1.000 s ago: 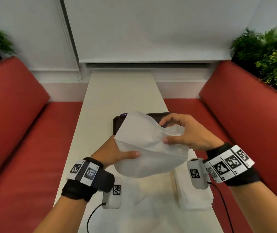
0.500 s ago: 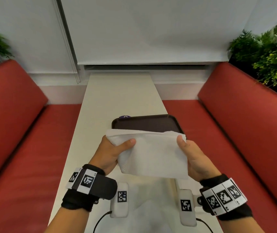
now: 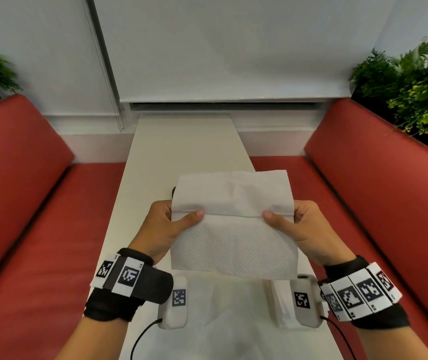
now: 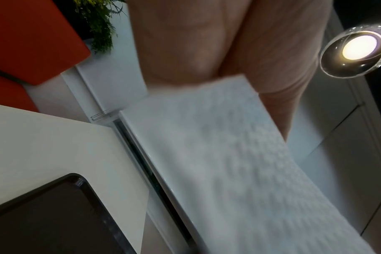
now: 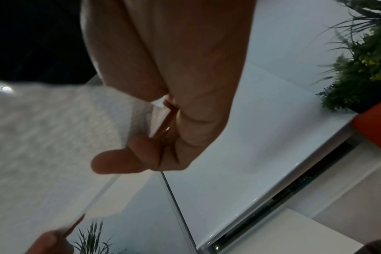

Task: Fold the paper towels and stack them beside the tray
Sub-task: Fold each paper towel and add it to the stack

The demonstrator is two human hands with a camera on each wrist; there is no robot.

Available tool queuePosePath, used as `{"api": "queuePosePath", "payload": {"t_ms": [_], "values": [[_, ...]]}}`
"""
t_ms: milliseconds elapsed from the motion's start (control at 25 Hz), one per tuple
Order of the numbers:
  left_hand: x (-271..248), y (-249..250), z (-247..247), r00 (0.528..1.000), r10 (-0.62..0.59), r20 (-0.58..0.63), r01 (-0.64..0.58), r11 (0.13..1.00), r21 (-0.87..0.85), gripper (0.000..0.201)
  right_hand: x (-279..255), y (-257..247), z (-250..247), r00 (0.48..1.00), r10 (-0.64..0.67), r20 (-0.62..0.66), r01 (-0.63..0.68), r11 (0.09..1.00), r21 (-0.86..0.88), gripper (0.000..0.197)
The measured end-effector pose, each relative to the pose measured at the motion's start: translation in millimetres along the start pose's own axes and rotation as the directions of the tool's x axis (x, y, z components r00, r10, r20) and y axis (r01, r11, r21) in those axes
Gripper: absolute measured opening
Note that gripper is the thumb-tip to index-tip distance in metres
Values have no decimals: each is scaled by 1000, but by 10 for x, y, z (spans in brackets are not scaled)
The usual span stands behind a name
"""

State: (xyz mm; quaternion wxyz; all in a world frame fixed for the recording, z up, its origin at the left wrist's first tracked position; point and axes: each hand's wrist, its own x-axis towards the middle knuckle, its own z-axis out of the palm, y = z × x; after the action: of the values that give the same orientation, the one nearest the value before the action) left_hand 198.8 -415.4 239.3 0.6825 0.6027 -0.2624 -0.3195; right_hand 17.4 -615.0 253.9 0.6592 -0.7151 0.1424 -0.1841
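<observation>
In the head view a white paper towel point(image 3: 233, 229) hangs in the air above the table, spread flat with a horizontal crease at thumb height. My left hand point(image 3: 181, 218) pinches its left edge at the crease, thumb in front and fingers behind. On the opposite edge my right hand point(image 3: 279, 218) pinches it the same way. The dark tray point(image 3: 174, 189) is almost wholly hidden behind the towel; the left wrist view shows the tray point(image 4: 54, 214) lying on the table. Both wrist views are blurred, showing the towel point(image 4: 239, 154) point(image 5: 43, 137) held between fingers.
The long cream table point(image 3: 181, 146) runs away from me between two red benches point(image 3: 26, 203) point(image 3: 376, 190). A loose white sheet point(image 3: 220, 313) lies on the table under my wrists. A stack of folded towels point(image 3: 278, 300) shows at its right. Plants stand in both back corners.
Both hands have risen with the towel. It was crumpled a second ago, then folded over; now it is held flat and upright, covering the tray.
</observation>
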Motion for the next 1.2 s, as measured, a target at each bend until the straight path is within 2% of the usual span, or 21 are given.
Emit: {"api": "queuePosePath", "payload": {"t_ms": [120, 240, 280, 360, 400, 480, 520, 560, 680, 720, 800, 880, 960, 1040, 1080, 1200], "values": [[-14, 42, 8, 1000, 8, 16, -8, 1000, 15, 28, -16, 36, -64, 999, -34, 10, 33, 997, 69, 23], [-38, 64, 43, 999, 22, 30, -21, 999, -28, 19, -34, 91, -126, 999, -53, 11, 51, 989, 137, 40], [-44, 74, 52, 999, 39, 24, -38, 998, -41, 19, -44, 103, -143, 998, -60, 7, 58, 988, 146, 39], [-49, 91, 61, 998, 60, 16, -59, 996, -64, 23, -72, 88, -178, 997, -70, -28, 73, 986, 153, 18], [-45, 101, 57, 998, 57, 22, -56, 997, -55, 24, -92, 76, -198, 997, -72, -40, 76, 988, 133, 17], [-44, 113, 52, 999, 26, 32, -26, 1000, -3, 35, -139, 90, -269, 998, -39, -41, 42, 995, 85, 43], [-40, 110, 60, 1000, 4, 28, -4, 1000, -2, 40, -167, 89, -294, 998, -21, -54, 26, 995, 96, 48], [-36, 106, 69, 1000, -20, 22, 21, 999, -31, 41, -202, 95, -315, 997, -17, -75, 26, 994, 109, 47], [-36, 79, 135, 993, -82, 83, 96, 979, -177, 33, -327, 186, -344, 989, -28, -143, 54, 983, 177, 18], [-28, 59, 163, 990, -89, 109, 107, 980, -167, 25, -378, 233, -363, 987, -22, -162, 58, 973, 222, 21], [17, -12, 233, 981, -96, 168, 104, 994, -41, 15, -498, 361, -415, 986, 17, -166, 27, 965, 260, 40], [85, -137, 363, 966, -140, 216, 127, 989, 76, 23, -640, 504, -486, 976, 60, -209, -13, 976, 217, 60], [179, -297, 505, 971, -154, 184, 122, 977, 176, 17, -811, 673, -544, 962, 125, -243, -55, 959, 276, 73], [368, -530, 679, 977, -126, 170, 67, 946, 317, 16, -983, 840, -609, 926, 233, -298, -125, 932, 341, 80], [487, -653, 770, 975, -115, 189, 31, 917, 399, 18, -1059, 944, -643, 897, 281, -341, -174, 935, 310, 72], [903, -1040, 1080, 947, -134, 291, -76, 787, 612, 22, -1161, 1191, -678, 807, 326, -492, -340, 938, 62, 10]]}}
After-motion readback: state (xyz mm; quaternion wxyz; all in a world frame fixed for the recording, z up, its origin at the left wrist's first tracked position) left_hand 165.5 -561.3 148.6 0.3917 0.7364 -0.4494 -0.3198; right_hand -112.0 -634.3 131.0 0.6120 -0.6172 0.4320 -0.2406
